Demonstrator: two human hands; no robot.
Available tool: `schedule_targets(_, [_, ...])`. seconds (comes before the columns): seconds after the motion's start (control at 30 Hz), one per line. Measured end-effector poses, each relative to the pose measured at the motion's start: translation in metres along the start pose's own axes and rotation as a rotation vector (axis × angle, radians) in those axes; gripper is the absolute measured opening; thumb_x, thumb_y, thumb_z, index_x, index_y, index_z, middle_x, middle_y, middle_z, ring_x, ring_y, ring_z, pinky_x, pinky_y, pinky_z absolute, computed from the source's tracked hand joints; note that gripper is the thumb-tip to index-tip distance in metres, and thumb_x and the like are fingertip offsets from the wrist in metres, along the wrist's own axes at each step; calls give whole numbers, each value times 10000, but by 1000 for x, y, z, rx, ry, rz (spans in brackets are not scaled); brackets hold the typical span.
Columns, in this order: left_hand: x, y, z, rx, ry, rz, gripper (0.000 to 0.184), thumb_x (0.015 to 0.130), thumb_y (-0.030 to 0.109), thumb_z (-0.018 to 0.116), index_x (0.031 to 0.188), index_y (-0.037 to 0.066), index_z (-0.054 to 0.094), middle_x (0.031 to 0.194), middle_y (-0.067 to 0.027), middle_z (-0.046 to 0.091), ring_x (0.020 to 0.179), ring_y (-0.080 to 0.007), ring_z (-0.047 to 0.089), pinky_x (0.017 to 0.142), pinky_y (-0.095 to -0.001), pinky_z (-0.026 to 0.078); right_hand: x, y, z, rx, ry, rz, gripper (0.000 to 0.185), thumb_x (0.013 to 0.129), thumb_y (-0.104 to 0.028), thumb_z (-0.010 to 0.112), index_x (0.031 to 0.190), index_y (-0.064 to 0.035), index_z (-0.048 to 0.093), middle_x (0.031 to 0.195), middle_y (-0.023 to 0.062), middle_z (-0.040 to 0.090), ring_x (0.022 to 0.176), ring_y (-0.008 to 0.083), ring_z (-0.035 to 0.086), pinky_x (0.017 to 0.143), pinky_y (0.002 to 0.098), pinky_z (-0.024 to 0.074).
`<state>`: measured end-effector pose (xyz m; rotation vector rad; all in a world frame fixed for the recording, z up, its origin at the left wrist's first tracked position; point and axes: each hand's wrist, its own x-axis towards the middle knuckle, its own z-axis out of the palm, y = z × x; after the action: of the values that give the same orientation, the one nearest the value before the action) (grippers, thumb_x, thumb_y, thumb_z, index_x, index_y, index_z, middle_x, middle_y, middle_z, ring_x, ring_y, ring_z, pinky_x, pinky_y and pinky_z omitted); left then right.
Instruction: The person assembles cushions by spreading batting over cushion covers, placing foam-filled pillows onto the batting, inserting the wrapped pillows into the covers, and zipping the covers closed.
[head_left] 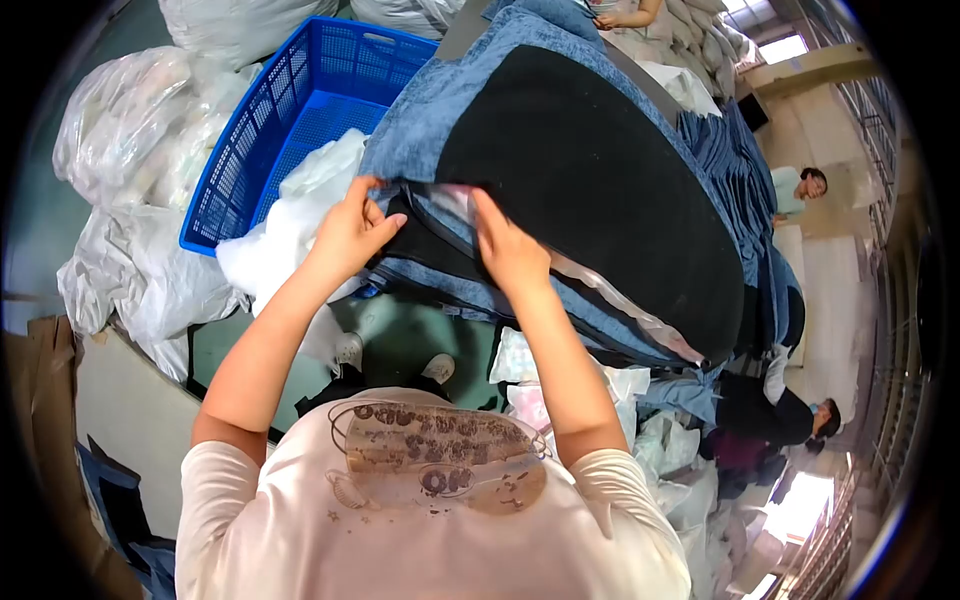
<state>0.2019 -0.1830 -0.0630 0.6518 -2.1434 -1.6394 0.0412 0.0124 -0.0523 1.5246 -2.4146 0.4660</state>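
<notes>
A large fabric cover [590,190], black in the middle with a blue plush border, lies in front of me. Its near edge gapes in a long slit, and a pale pinkish-white layer [630,310] shows along it. At the left end of this opening, my left hand [345,235] is closed on the cover's edge, thumb against the black cloth. My right hand [512,252] grips the edge further right, with its fingertips partly hidden at the opening. White fluffy filling [285,240] hangs beside my left wrist, over the crate's near side.
A blue plastic crate [212,170] stands at the left, with bulging white plastic bags [130,130] beyond it. Folded blue fabric [725,170] is piled at the right. White packets [520,360] lie near my right forearm. Other people [770,410] are at the right.
</notes>
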Motion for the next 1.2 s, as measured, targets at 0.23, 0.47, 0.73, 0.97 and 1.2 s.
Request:
schedule_targets(0.23, [28, 9, -17, -621, -249, -354, 413, 932, 486, 628, 840, 90, 555, 730, -14, 571, 604, -92, 580, 473, -218, 436, -59, -71, 8, 485, 140, -70, 312, 753, 43, 647, 1045, -58, 694, 1079, 117, 684, 1001, 291, 652, 878, 393, 520])
schedule_targets(0.47, [38, 23, -24, -668, -336, -261, 378, 938, 322, 659, 673, 106, 500, 568, 27, 489, 458, -68, 434, 432, -229, 321, 25, -39, 20, 640, -331, 372, 433, 944, -296, 615, 1238, 21, 592, 1252, 214, 615, 1194, 360, 562, 1036, 384, 402])
schedule_targets(0.73, [14, 38, -42, -665, -441, -286, 400, 945, 304, 645, 645, 89, 492, 540, 2, 465, 436, -88, 416, 425, -240, 309, -17, -89, 8, 475, 252, 58, 362, 860, -93, 683, 1196, 14, 601, 1086, 205, 644, 1006, 365, 606, 878, 413, 487])
schedule_targets(0.97, [15, 43, -45, -541, -413, -293, 407, 935, 320, 658, 631, 106, 495, 540, 22, 458, 436, -68, 397, 423, -232, 283, 14, -134, 12, 1052, 267, 553, 227, 822, -103, 777, 912, 51, 636, 783, 89, 670, 617, 129, 637, 581, 249, 498])
schedule_targets(1.2, [14, 54, -37, -739, -317, -289, 284, 973, 246, 595, 737, 121, 498, 544, 35, 410, 455, -81, 385, 412, -232, 298, 22, -126, -36, 659, 265, 280, 212, 885, -190, 650, 742, -42, 598, 661, 123, 623, 599, 315, 621, 525, 405, 466])
